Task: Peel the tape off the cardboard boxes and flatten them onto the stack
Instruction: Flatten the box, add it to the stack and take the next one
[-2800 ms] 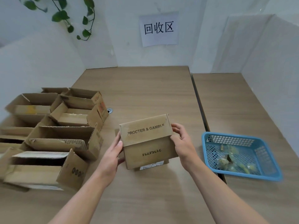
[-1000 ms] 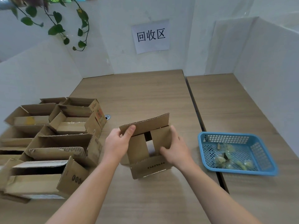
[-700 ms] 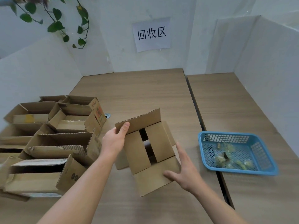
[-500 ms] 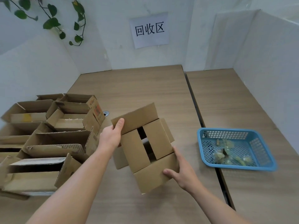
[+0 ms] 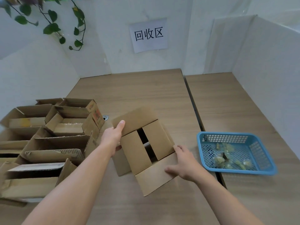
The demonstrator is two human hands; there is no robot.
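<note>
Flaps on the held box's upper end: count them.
4: far flap gripped by the left hand, near flap under the right hand, two inner flaps between. More may hide underneath.

Two wood-grain tables side by side: big one (image 5: pixel 138 88) on the left, 2nd (image 5: pixel 227 101) on the right, w/ a dark narrow gap (image 5: pixel 193 108) running near-to-far btwn them. Small round metal grommet (image 5: pixel 105 118) set in the left table, left of centre. Blue plastic mesh basket (image 5: pixel 227 134) sits on the right table, near side, its left edge reaching approx. to the gap; inside are crumpled yellow-green scraps (image 5: pixel 227 157). White paper sign (image 5: pixel 148 34) on the far wall, printed 回收区. Green trailing plant (image 5: pixel 52 28) hangs at top left. White partition panels (image 5: pixel 267 70) along the right side; plain white wall (image 5: pixel 37 70) on the left.
</note>
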